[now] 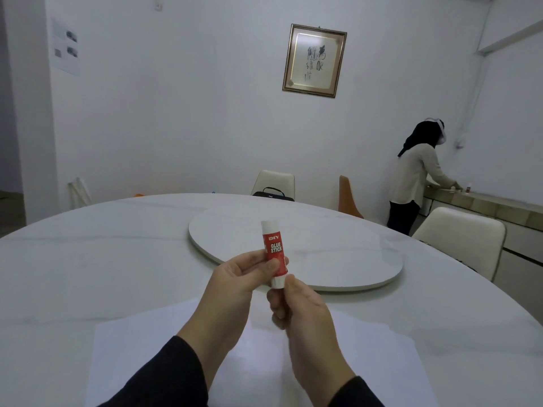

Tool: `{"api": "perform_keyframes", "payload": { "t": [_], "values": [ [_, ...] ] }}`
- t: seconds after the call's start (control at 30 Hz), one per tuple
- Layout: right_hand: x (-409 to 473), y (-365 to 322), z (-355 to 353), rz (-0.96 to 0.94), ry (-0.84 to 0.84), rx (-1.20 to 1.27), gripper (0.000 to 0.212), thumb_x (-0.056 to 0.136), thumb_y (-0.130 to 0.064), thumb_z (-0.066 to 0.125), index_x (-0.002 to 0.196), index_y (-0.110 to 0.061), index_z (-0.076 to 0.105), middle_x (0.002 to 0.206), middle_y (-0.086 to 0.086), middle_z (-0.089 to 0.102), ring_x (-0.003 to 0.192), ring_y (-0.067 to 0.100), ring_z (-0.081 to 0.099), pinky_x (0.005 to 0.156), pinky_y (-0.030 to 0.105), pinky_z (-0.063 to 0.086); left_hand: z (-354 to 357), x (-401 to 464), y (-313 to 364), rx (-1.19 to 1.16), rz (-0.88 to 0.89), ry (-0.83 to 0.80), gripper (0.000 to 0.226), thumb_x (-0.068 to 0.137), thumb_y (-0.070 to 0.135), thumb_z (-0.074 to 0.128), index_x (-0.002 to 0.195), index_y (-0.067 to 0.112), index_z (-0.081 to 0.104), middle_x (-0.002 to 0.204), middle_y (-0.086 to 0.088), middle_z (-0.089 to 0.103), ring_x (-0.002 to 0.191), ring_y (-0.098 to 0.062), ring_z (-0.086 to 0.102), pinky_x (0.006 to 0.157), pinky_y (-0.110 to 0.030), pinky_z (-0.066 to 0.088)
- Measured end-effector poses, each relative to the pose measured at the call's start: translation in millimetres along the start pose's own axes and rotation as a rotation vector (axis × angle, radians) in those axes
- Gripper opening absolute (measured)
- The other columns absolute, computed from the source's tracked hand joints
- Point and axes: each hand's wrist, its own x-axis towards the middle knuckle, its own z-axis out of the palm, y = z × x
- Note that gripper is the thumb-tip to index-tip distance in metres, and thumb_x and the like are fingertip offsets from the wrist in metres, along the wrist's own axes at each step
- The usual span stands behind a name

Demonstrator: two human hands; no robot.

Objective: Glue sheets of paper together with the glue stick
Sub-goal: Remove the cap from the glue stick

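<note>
Right now your left hand (pixel 239 274) pinches the red-labelled glue stick (pixel 273 254) by its body, upright above the table's near edge, cap on top; your right hand (pixel 296 306) grips its white base. White paper sheets (pixel 141 351) lie flat, overlapping, at that edge. Bare glossy marble table (pixel 88 251) spreads to both sides; a round turntable (pixel 338 254) sits centre.

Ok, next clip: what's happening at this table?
A person holds a red-and-white glue stick upright over the round white marble table. The left hand grips its red body; the right hand pinches the white base. The white cap is on. White paper sheets lie flat on the table beneath the hands, with no gluing visible yet. Another person stands at a counter far right.
</note>
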Motion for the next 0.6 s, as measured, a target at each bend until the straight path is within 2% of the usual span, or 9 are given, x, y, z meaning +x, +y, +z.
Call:
{"api": "perform_keyframes", "payload": {
  "t": [0.1,0.17,0.23,0.3,0.37,0.43,0.5,0.53,0.6],
  "values": [
    [2.3,-0.9,-3.9,0.219,-0.184,0.447,0.033,0.087,-0.035,0.05,0.076,-0.008,0.065,0.055,0.001,0.037,0.051,0.012,0.03,0.053,0.025,0.022,-0.2,0.1,0.1,0.037,-0.028,-0.047,0.027,0.066,0.026,0.067,0.088,0.013,0.075,0.093,-0.002,0.077,0.084,-0.006,0.07,0.083,-0.025,0.043],
    [3.1,1.0,-5.1,0.265,-0.235,0.513,0.039,0.086,-0.041,0.048,0.07,-0.008,0.062,0.052,0.001,0.035,0.049,0.012,0.028,0.051,0.025,0.021,0.0,-0.6,0.7,0.047,-0.034,-0.051,0.027,0.066,0.027,0.066,0.088,0.013,0.075,0.093,-0.002,0.077,0.087,-0.008,0.07,0.086,-0.027,0.044],
    [2.6,3.5,-6.0,0.165,-0.143,0.281,0.045,0.085,-0.047,0.049,0.075,-0.008,0.067,0.053,0.003,0.046,0.048,0.012,0.035,0.051,0.024,0.027,0.6,-0.6,1.7,0.045,-0.021,-0.02,0.031,0.066,0.027,0.066,0.091,0.011,0.074,0.092,-0.002,0.077,0.083,-0.005,0.07,0.083,-0.024,0.042],
    [0.6,4.9,-5.3,-0.039,-0.004,-0.059,0.043,0.078,-0.052,0.054,0.083,-0.012,0.068,0.06,0.0,0.055,0.051,0.009,0.042,0.051,0.021,0.035,0.2,-0.3,2.4,0.036,-0.008,0.011,0.033,0.066,0.028,0.066,0.093,0.01,0.073,0.09,0.0,0.077,0.078,0.0,0.069,0.076,-0.02,0.039],
    [0.9,9.7,-4.1,-0.263,0.088,-0.308,0.041,0.069,-0.055,0.06,0.083,-0.016,0.065,0.062,-0.003,0.055,0.054,0.005,0.043,0.052,0.017,0.04,-0.1,-0.9,2.9,0.024,-0.005,0.015,0.033,0.066,0.029,0.066,0.093,0.011,0.073,0.091,-0.001,0.077,0.079,0.001,0.07,0.074,-0.018,0.039],
    [-0.3,10.7,-1.4,-0.355,0.12,-0.397,0.037,0.072,-0.053,0.058,0.077,-0.016,0.063,0.058,-0.006,0.05,0.053,0.004,0.041,0.052,0.017,0.04,0.0,-2.2,2.8,0.039,-0.011,-0.002,0.032,0.066,0.031,0.065,0.091,0.013,0.074,0.092,-0.001,0.077,0.081,0.001,0.069,0.075,-0.019,0.038],
    [-3.3,7.4,2.5,-0.263,0.081,-0.289,0.037,0.087,-0.045,0.05,0.071,-0.015,0.062,0.056,-0.009,0.047,0.054,0.005,0.04,0.054,0.017,0.037,-0.4,-2.0,2.3,0.057,-0.011,-0.02,0.03,0.066,0.032,0.065,0.087,0.014,0.075,0.09,-0.002,0.077,0.079,-0.005,0.069,0.076,-0.022,0.042],
    [-4.2,4.9,3.9,-0.146,0.036,-0.121,0.04,0.094,-0.041,0.046,0.067,-0.015,0.061,0.056,-0.007,0.047,0.055,0.007,0.039,0.055,0.019,0.035,0.0,-2.5,2.8,0.056,-0.017,-0.036,0.029,0.067,0.032,0.065,0.086,0.013,0.076,0.084,-0.002,0.077,0.073,-0.008,0.068,0.073,-0.023,0.046],
    [-5.3,1.8,6.1,0.086,-0.127,0.269,0.047,0.097,-0.038,0.039,0.06,-0.014,0.054,0.055,0.0,0.041,0.054,0.012,0.034,0.057,0.027,0.028,1.5,-4.1,3.6,0.038,-0.04,-0.08,0.03,0.074,0.027,0.062,0.093,0.007,0.074,0.062,0.003,0.071,0.05,-0.006,0.061,0.052,-0.017,0.048]
  ]
}}
